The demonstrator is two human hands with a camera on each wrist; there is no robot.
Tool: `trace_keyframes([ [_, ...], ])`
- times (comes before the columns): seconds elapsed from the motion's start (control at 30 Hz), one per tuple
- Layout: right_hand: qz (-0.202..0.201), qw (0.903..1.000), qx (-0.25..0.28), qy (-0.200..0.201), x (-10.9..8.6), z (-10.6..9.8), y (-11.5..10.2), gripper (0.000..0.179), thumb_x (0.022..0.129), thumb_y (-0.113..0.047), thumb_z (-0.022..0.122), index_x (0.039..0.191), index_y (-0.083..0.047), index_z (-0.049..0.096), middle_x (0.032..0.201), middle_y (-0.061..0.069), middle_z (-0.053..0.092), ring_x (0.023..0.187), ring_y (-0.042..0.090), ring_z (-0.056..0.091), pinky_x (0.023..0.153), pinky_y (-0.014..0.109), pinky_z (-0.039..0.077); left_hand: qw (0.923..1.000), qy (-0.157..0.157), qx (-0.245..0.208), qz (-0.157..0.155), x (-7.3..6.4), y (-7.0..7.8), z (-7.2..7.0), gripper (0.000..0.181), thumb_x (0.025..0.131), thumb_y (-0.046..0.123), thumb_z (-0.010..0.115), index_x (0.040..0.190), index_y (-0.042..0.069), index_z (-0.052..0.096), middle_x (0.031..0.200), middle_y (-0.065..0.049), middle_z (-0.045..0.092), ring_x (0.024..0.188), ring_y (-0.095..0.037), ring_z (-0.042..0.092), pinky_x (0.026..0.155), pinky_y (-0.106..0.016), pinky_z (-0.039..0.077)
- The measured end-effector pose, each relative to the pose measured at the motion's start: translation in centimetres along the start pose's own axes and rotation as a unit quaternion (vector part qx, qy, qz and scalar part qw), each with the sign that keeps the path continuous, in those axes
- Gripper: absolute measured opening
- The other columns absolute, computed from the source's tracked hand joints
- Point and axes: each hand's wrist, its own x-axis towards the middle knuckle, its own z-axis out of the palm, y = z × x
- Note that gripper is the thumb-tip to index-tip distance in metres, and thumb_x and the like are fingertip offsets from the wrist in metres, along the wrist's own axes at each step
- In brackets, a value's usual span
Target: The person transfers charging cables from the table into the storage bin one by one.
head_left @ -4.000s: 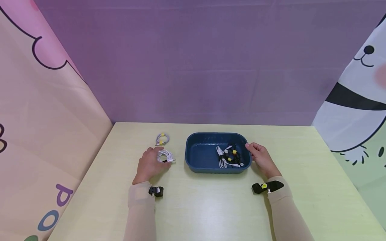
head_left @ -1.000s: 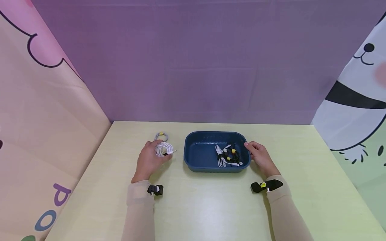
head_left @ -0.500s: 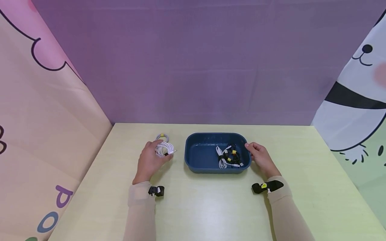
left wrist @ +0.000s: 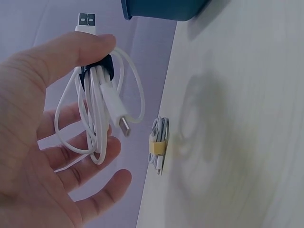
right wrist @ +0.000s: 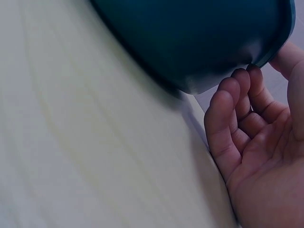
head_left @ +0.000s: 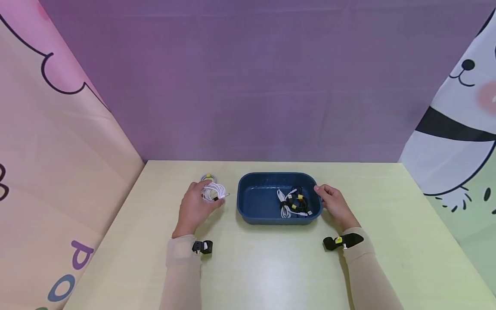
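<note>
White cable [head_left: 214,190], probably light and springy, sits left of the box [head_left: 257,204], pinched by your left hand [head_left: 192,212], best held at its black tie [left wrist: 109,68], while your right hand [head_left: 336,203] pinches the box.

The left hand [left wrist: 23,123] holds a coiled white cable [left wrist: 97,111] above the pale table [left wrist: 266,104]. Its thumb [left wrist: 76,50] presses at the black strap [left wrist: 109,70] around the coil, and the other visible fingers [left wrist: 102,194] are loosely bent, some behind the loops. A wide plug [left wrist: 86,23] sticks out past the thumb to the right; a narrower plug [left wrist: 115,107] slants down toward the table. Apart from the hand, on the far side, a small grey cable [left wrist: 159,124] lies bound by a yellow band [left wrist: 157,148]. Part of a dark blue-green box [left wrist: 161,7] shows on the right. Beyond stands a purple backdrop [left wrist: 151,52].
</note>
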Motion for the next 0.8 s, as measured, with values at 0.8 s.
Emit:
trace_keyframes([
  [0.8, 0.009, 0.9998, 0.019, -0.008, -0.3, 0.0, -0.6, 0.029, 0.106, -0.035, 0.055, 0.095, -0.009, 0.060, 0.080, -0.007, 0.052, 0.079, 0.010, 0.053, 0.073, 0.022, 0.048, 0.9995, 0.018, -0.015, 0.023, 0.1, 1.2, -0.3, 0.074, 0.078, 0.030, 0.088, 0.143, 0.009, 0.058, 0.131, -0.016, 0.059, 0.110, -0.033, 0.061, 0.091, -0.051, 0.051],
])
